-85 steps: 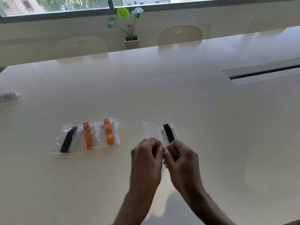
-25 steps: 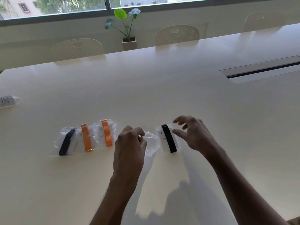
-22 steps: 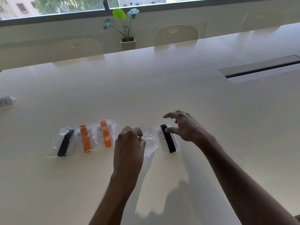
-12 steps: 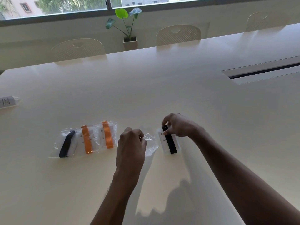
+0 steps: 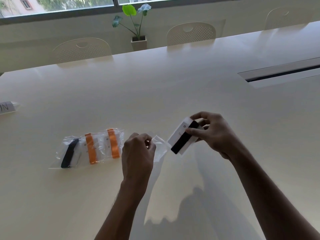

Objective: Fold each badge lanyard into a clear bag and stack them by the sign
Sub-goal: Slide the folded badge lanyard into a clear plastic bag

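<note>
My right hand (image 5: 212, 134) pinches a white badge with a folded black lanyard (image 5: 183, 138) and holds it tilted above the table. Its lower end sits at the mouth of an empty clear bag (image 5: 160, 148), which my left hand (image 5: 138, 153) pinches at its upper edge. To the left lie three filled clear bags in a row: one with a black lanyard (image 5: 69, 153) and two with orange lanyards (image 5: 90, 148) (image 5: 113, 143). A paper sign (image 5: 6, 108) with handwritten letters stands at the far left edge, partly cut off.
The cream table (image 5: 173, 87) has a recessed cable slot (image 5: 280, 73) at the right. Perforated chairs (image 5: 81, 49) stand along the far edge. A potted plant (image 5: 136, 26) sits on the ledge below the window.
My right hand has taken the black-lanyard badge from the table, lifted it and tilted it toward the clear bag. My left hand stayed holding the bag.
</note>
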